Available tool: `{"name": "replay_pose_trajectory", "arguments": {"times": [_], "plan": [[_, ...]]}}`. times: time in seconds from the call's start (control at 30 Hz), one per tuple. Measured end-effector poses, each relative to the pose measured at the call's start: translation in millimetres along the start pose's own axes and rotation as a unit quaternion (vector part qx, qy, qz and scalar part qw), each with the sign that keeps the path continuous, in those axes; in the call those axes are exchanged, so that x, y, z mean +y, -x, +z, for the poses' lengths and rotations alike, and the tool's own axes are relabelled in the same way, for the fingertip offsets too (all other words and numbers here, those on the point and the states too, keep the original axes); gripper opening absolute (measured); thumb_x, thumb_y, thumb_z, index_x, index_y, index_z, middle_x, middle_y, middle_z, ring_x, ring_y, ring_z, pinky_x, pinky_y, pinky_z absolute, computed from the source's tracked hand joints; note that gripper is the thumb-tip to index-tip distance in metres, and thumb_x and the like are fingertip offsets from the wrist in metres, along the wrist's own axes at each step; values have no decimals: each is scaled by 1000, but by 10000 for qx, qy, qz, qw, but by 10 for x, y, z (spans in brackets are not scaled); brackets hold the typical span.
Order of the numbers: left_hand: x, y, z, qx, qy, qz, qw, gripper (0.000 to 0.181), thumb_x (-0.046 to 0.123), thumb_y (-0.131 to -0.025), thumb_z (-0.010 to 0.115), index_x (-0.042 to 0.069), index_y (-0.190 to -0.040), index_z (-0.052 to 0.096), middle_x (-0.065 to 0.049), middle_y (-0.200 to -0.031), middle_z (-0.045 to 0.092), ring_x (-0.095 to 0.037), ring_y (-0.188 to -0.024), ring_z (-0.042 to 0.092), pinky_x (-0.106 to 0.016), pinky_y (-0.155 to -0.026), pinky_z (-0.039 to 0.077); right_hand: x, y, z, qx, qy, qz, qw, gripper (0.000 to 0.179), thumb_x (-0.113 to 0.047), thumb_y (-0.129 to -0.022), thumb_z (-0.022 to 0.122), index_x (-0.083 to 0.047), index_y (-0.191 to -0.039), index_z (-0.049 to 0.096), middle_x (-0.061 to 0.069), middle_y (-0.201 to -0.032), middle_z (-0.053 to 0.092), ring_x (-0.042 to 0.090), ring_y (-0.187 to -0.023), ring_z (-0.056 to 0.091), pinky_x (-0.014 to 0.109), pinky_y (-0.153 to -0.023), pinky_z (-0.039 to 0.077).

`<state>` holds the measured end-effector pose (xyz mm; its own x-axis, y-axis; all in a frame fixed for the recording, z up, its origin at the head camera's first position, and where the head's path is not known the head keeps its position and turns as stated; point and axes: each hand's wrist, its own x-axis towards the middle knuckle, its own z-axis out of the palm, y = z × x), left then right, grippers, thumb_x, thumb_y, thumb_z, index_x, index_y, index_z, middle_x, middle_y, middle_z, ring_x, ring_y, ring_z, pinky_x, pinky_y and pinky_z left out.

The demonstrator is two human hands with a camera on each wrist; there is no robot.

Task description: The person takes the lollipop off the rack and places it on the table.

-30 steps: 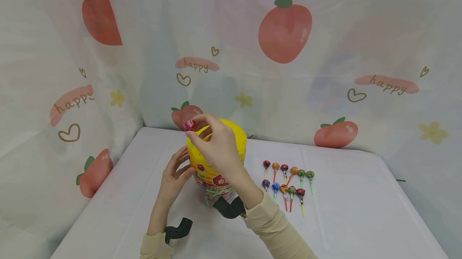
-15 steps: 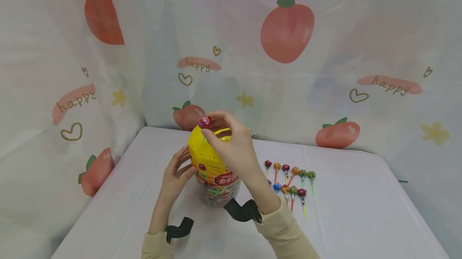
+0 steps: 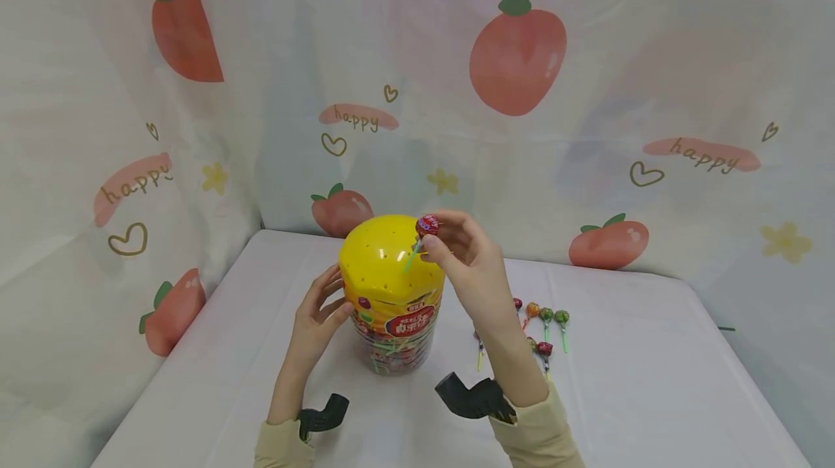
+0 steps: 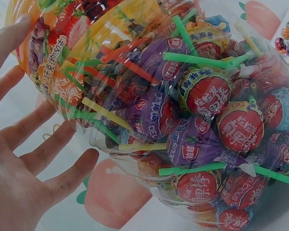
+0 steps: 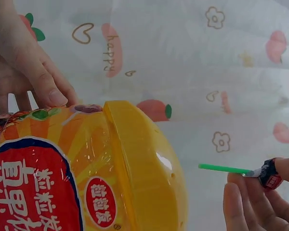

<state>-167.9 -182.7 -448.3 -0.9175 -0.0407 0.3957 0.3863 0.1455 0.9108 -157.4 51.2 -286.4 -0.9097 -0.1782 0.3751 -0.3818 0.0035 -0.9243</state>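
A clear plastic jar [image 3: 396,352] of wrapped lollipops stands upright on the table, with a yellow domed lid [image 3: 378,254] on top. My left hand [image 3: 315,324] touches its left side; in the left wrist view the fingers spread fairly straight beside the jar wall. Just above the lid's right side, my right hand [image 3: 481,276] pinches a lollipop [image 3: 427,226] by its red and purple wrapped head. The lollipop's green stick points down and left. In the right wrist view the stick [image 5: 224,169] is apart from the lid.
Loose lollipops [image 3: 546,315] lie on the white table [image 3: 626,366] to the right of the jar, several hidden behind my right forearm. A fruit-print cloth [image 3: 417,55] hangs behind and at the left. Black wrist mounts [image 3: 472,397] stick out from both wrists.
My right hand has moved right across the lid with the lollipop, uncovering the lid and label. It now hides some of the loose lollipops. My left hand has stayed at the jar.
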Motion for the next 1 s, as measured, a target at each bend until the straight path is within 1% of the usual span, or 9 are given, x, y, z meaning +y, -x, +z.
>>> {"name": "replay_pose_trajectory", "arguments": {"times": [0.1,0.23,0.5,0.73,0.87,1.0], "plan": [[-2,3,-1,3,-12,-21,10000,62,0,-89,63,18,-144,42,16,-137,47,-2,-124,49,-32,-102,49,57,31,-75,70,-271,19,9996,32,-7,-94,58,-4,-126,52,5,-107,61,15,-93,63,26,-84,58],[-3,4,2,20,-39,-54,10000,62,1,-88,64,18,-144,42,17,-137,47,-1,-123,49,-33,-102,49,118,84,-168,209,-412,37,9989,32,-7,-95,57,-2,-126,51,0,-103,60,13,-93,63,27,-85,58],[9,4,5,12,4,-28,10000,62,0,-88,63,17,-144,42,17,-137,47,-2,-124,49,-30,-102,49,264,202,-404,591,-448,301,9968,29,-9,-97,54,-2,-125,50,0,-103,60,12,-90,63,29,-82,59],[6,8,-1,28,-27,22,10000,62,-2,-88,63,17,-144,42,16,-137,47,-3,-123,49,-34,-102,49,450,321,-606,893,-569,653,9922,25,-12,-97,54,-7,-121,50,-2,-103,60,10,-90,61,27,-80,59],[6,8,-1,15,-22,71,10000,62,-3,-88,62,16,-144,42,16,-137,48,-3,-124,49,-34,-102,49,577,395,-714,987,-562,718,9909,26,-11,-97,55,-6,-122,50,-1,-101,60,8,-88,61,27,-78,59],[8,10,-1,-6,13,114,9999,62,-3,-88,62,16,-144,42,16,-137,48,-3,-124,50,-32,-102,49,700,469,-806,1074,-523,782,9898,26,-11,-97,55,-3,-121,50,-2,-97,61,7,-83,62,26,-76,60]]}}
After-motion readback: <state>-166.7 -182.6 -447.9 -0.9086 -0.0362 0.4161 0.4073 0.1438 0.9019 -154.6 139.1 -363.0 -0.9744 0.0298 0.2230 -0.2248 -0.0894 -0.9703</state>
